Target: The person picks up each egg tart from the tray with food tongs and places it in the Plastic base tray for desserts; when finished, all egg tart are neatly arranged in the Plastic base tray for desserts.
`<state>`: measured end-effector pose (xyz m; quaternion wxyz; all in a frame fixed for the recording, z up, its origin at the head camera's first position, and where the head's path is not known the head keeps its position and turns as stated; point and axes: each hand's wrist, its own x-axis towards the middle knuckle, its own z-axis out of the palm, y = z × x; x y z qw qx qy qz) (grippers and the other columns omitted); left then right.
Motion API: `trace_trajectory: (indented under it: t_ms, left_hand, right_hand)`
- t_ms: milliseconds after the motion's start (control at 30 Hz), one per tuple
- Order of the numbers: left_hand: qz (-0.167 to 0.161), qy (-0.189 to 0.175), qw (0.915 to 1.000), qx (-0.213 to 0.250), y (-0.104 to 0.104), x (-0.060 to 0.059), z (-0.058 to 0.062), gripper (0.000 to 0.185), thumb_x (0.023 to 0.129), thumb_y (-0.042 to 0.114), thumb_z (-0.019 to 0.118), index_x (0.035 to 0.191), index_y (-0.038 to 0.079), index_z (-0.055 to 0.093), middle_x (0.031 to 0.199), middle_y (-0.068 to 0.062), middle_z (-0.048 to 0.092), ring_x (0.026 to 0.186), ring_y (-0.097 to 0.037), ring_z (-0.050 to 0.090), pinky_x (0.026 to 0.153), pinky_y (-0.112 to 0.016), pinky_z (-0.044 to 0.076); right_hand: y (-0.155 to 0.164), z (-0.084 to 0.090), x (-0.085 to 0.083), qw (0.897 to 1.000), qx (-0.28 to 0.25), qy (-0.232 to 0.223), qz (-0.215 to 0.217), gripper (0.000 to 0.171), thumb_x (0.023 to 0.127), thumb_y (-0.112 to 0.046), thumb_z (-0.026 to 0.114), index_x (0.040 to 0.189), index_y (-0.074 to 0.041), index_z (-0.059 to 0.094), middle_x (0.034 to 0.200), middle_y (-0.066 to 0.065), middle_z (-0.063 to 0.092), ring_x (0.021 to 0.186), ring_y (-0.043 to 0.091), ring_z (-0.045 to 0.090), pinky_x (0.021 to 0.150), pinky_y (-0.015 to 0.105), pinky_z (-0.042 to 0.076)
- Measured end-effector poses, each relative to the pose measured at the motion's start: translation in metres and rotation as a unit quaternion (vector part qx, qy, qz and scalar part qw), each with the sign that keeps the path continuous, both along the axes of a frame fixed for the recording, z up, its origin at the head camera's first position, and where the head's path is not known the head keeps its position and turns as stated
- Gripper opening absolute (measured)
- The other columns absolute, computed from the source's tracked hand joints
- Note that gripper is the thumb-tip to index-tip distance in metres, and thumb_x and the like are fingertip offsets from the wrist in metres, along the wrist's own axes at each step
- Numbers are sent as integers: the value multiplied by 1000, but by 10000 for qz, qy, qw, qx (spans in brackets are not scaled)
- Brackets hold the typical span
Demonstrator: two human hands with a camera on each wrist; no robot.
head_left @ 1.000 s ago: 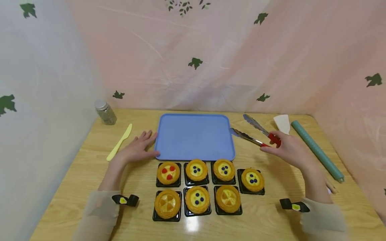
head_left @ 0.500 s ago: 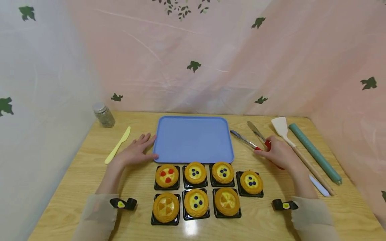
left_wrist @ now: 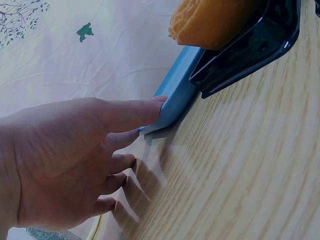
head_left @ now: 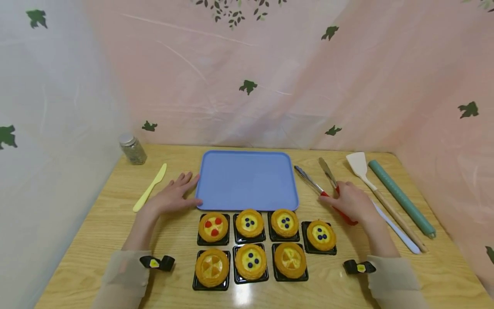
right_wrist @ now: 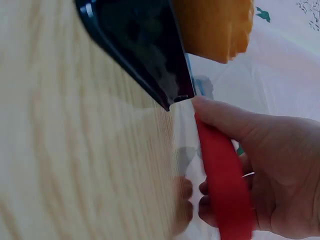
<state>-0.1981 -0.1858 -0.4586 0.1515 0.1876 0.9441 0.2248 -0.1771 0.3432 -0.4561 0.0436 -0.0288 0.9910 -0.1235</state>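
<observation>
1. The left hand lies flat on the wooden table, fingers spread and relaxed, thumb tip touching the near left corner of the blue tray. The left wrist view shows that thumb right against the rim.

2. The right hand is down on the red-handled tongs, which lie on the table just right of the tray. In the right wrist view the thumb and curled fingers wrap the red handle, so it is gripping, not merely resting.

3. The metal tips point away from the person and stand apart.

4. Seven tarts in black trays sit just in front of the tray, four in the back row and three in the front.

5. To my eye the step in hand is getting a good hold. A grip further up the red part looks best, so the tips can open and close freely.

6. Lifting cleanly should avoid nudging the white spatula nearby or the nearest tart. The left hand steadying the tray looks sensible.
</observation>
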Motion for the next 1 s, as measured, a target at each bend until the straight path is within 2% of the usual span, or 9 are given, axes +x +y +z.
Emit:
trace_trajectory:
  t_ms: [100,233,333,433,500,633,800,1000]
  left_hand:
    - [15,6,10000,-21,0,-1,-1,90,99,53,61,165,11,17,171,-26,8,159,-50,2,128,-69,3]
    - [26,10,10000,-3,0,-2,-2,91,98,54,61,165,11,18,172,-26,8,159,-50,2,128,-69,3]
    - [20,26,10000,-14,0,-4,-3,91,98,54,61,165,11,18,171,-26,8,159,-50,2,128,-68,3]
    - [5,48,10000,-23,1,-5,-3,90,99,54,61,165,11,18,172,-26,8,159,-50,2,128,-68,3]
    - [-8,51,10000,-7,2,-6,-3,90,99,53,61,165,11,18,171,-26,8,159,-50,2,128,-68,3]
    - [-33,12,10000,71,3,-8,-4,90,98,50,63,165,9,18,171,-27,8,159,-50,2,128,-69,3]
    - [-32,43,10000,76,4,-10,-4,90,98,49,63,165,8,18,171,-27,7,159,-50,2,128,-69,3]
    - [-50,42,10000,18,5,-11,-4,89,99,51,61,165,9,18,171,-26,8,159,-50,2,128,-68,3]
  right_hand:
    - [-1,-1,-1,9996,266,59,12,66,85,-72,68,84,-8,53,81,10,54,68,24,51,56,34,36]
    - [0,-1,-2,9994,326,46,52,69,84,-73,68,90,-5,55,85,12,56,70,25,51,57,35,36]
    - [0,1,-2,9995,274,-46,114,79,84,-73,69,104,2,57,93,19,60,72,27,53,58,37,41]
    - [1,2,-1,9996,187,-115,184,91,84,-71,70,123,10,53,104,28,61,74,29,56,60,39,47]
    - [1,3,1,9996,119,-114,219,94,85,-69,70,128,12,50,107,30,60,74,29,57,61,40,49]
    - [2,4,2,9996,-27,-158,239,88,89,-66,69,126,12,50,105,31,59,75,30,57,61,40,49]
    - [2,7,2,9992,-108,-187,334,83,93,-59,67,132,12,49,112,35,59,80,33,60,64,42,52]
    - [4,11,0,9976,-371,-288,516,61,96,-48,69,117,7,54,89,18,57,71,24,52,58,33,41]
